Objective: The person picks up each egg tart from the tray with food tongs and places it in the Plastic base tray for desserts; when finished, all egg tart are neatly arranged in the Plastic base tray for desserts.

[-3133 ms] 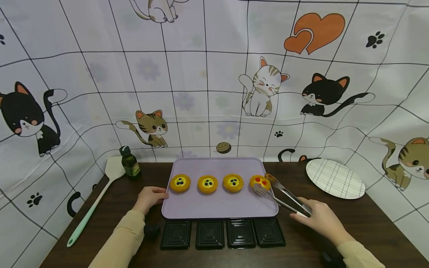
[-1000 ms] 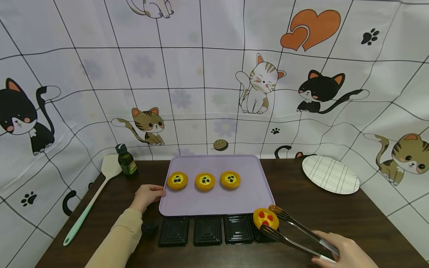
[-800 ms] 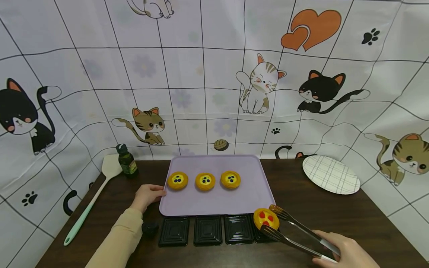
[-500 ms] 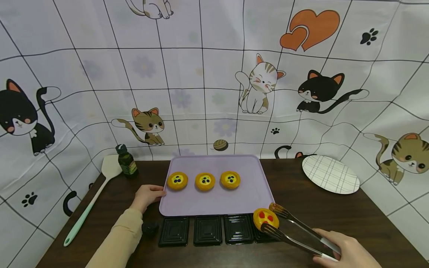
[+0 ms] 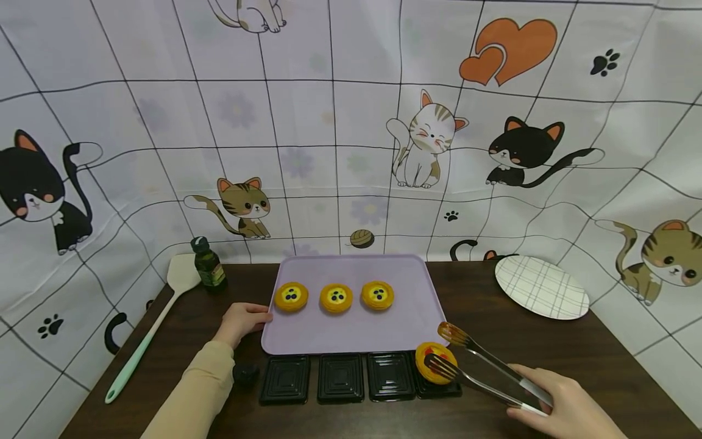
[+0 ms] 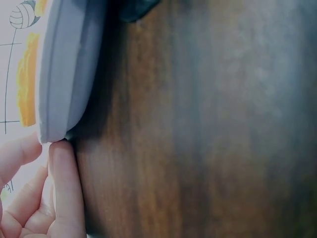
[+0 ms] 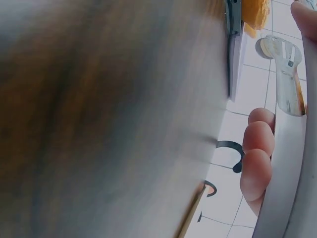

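Observation:
My left hand pinches the left rim of a lilac tray; in the left wrist view, thumb and fingers lie on either side of that rim. Three egg tarts with dark berry dots stand in a row on the tray. My right hand grips metal serving tongs with fork-like ends. An egg tart with red toppings sits on the rightmost black square dish. One tong end overlaps this tart's top; the other stands apart from it, toward the upper right. Fingers curl round the tong handle.
Several black square dishes line the tray's front edge. At the left lie a spatula with a green handle and a dark green bottle. A checked oval plate lies back right. A cat-print sheet hangs behind the brown table.
The red-topped tart has gone from the tray's right end to the rightmost dish, carried by the tongs. Since half a second ago the tong ends have spread off its sides. The left hand stays put.

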`<state>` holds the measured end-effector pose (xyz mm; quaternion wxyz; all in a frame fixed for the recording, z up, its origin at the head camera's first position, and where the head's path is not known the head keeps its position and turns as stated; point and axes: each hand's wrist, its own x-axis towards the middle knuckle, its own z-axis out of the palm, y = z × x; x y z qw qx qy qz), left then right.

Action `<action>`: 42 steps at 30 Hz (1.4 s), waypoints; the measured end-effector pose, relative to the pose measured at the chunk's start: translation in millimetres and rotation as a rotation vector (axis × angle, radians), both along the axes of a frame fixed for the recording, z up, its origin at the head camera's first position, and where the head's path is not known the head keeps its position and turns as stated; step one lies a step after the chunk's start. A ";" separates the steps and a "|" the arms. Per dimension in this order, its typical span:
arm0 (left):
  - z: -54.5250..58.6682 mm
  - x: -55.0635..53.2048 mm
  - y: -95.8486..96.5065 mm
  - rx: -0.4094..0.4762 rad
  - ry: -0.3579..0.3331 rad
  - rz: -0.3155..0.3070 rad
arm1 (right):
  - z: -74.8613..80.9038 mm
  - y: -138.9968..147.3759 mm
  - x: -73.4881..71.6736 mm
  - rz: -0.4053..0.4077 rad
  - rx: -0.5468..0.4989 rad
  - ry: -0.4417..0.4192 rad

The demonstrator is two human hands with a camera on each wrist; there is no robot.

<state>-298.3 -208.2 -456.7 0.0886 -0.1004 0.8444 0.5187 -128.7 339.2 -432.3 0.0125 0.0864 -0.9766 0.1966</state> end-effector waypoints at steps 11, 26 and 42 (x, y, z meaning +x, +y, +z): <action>-9.3 -5.8 -3.5 -0.012 -0.007 -0.001 | -3.4 -9.9 -26.9 0.144 -0.059 0.322; 0.1 2.5 1.4 0.012 0.015 0.017 | -0.7 -25.1 -69.5 0.162 -0.047 0.269; -3.5 0.4 0.1 0.004 0.029 0.035 | 2.0 -38.8 -118.3 0.205 -0.002 0.153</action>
